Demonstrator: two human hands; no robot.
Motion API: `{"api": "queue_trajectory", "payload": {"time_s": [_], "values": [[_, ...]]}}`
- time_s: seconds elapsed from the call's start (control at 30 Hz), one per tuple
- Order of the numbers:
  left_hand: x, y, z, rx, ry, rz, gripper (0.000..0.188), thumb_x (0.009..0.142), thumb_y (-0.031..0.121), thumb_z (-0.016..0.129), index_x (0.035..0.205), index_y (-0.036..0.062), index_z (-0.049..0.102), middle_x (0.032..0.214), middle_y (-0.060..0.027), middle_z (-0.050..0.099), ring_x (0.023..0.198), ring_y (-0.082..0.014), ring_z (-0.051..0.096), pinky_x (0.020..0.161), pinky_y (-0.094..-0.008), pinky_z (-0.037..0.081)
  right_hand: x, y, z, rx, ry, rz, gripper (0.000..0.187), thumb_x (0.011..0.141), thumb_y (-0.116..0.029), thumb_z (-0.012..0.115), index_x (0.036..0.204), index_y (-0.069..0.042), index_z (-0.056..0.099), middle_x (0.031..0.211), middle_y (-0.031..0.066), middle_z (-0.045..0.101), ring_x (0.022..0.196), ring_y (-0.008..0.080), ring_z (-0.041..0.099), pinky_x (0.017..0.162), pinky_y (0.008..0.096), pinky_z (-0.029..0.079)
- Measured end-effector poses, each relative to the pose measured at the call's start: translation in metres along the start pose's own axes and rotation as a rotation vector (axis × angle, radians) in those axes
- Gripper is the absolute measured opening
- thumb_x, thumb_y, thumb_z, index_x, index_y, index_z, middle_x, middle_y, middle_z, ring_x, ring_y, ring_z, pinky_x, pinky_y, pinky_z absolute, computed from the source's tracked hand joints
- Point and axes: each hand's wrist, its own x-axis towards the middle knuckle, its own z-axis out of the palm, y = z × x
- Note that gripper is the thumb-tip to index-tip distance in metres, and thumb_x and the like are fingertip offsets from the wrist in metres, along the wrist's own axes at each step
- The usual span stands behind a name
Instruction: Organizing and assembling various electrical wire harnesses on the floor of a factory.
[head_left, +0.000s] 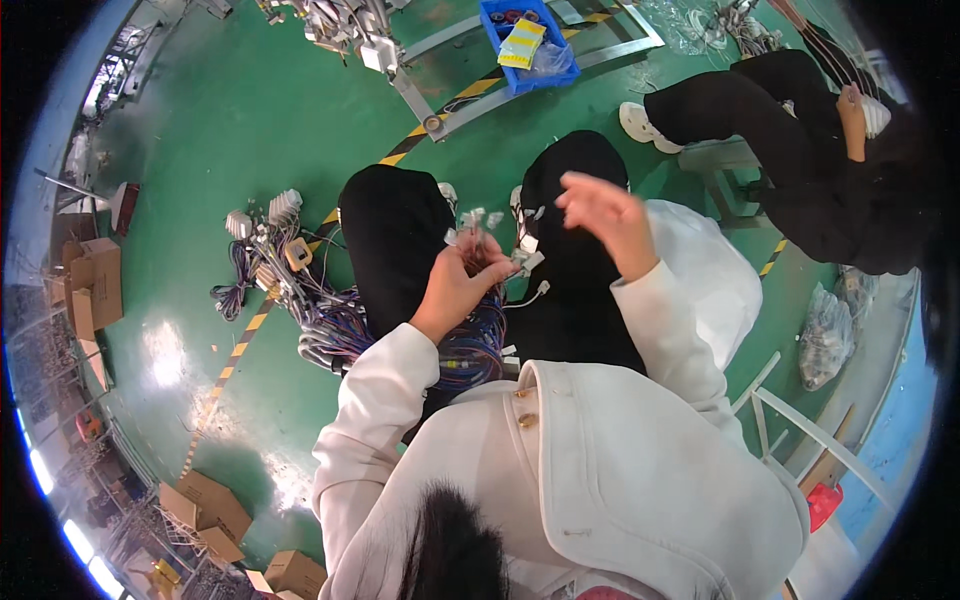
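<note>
My left hand is closed around the connector ends of a wire harness, over my lap. Several small white connectors stick up past its fingers, and more hang by the thumb. The dark, multicoloured wires run down between my thighs and over my left thigh. My right hand is raised above my right knee, apart from the harness. Its fingers are stretched out and slightly blurred, and I see nothing in them. Left of my left leg lies a large bundle of similar harnesses with white connectors.
A white bag bulges beside my right leg. Ahead stands a metal frame with a blue crate. A seated co-worker in black holds wires at the right. Cardboard boxes stand at the left on the green floor.
</note>
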Motion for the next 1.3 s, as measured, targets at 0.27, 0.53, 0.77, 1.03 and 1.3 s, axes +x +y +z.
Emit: {"api": "queue_trajectory", "payload": {"time_s": [0.27,0.53,0.77,1.03,1.3], "values": [[0.000,0.005,-0.039,-0.352,0.056,-0.024,0.016,0.083,0.005,0.063,0.095,0.0035,0.052,0.087,-0.0051,0.062,0.083,-0.0133,0.061,0.078,-0.0263,0.046,0.025,0.057,0.017,-0.087,-0.078,0.422,0.045,0.089,-0.016,0.054,0.130,-0.001,0.041,0.104,0.0124,0.058,0.073,0.0171,0.061,0.064,0.0282,0.052],[-0.014,-0.003,-0.072,-0.504,0.140,-0.065,0.024,0.085,0.012,0.064,0.104,0.0063,0.052,0.092,-0.0049,0.062,0.086,-0.0137,0.059,0.078,-0.0263,0.046,0.068,0.056,0.069,0.230,-0.248,0.329,0.026,0.087,-0.015,0.060,0.109,-0.002,0.058,0.089,0.0055,0.064,0.071,0.0078,0.058,0.066,0.0208,0.049],[-0.031,-0.005,-0.085,-0.068,0.304,0.006,0.047,0.090,0.021,0.058,0.127,-0.0037,0.042,0.123,-0.0138,0.053,0.103,-0.0189,0.055,0.092,-0.0288,0.042,0.065,0.051,0.079,0.203,-0.255,0.251,0.021,0.086,-0.013,0.061,0.102,0.001,0.062,0.086,0.0071,0.065,0.067,0.0086,0.058,0.063,0.0230,0.051],[-0.157,0.014,-0.072,0.890,0.300,0.177,0.086,0.060,0.051,0.074,0.125,0.0017,0.047,0.127,-0.0172,0.048,0.119,-0.0337,0.044,0.102,-0.0412,0.032,0.068,0.094,0.074,-0.212,-0.384,0.427,0.028,0.089,-0.020,0.057,0.112,-0.005,0.059,0.092,-0.0008,0.062,0.069,0.0071,0.056,0.061,0.0216,0.047],[-0.202,-0.016,-0.029,1.219,0.751,-0.080,0.057,0.053,0.010,0.074,0.106,0.0090,0.052,0.106,-0.0102,0.050,0.100,-0.0315,0.050,0.085,-0.0413,0.043,0.072,0.186,0.076,-0.698,-0.738,0.272,0.057,0.082,-0.020,0.062,0.130,-0.002,0.037,0.098,0.0242,0.060,0.080,0.0333,0.062,0.067,0.0419,0.049]]}}
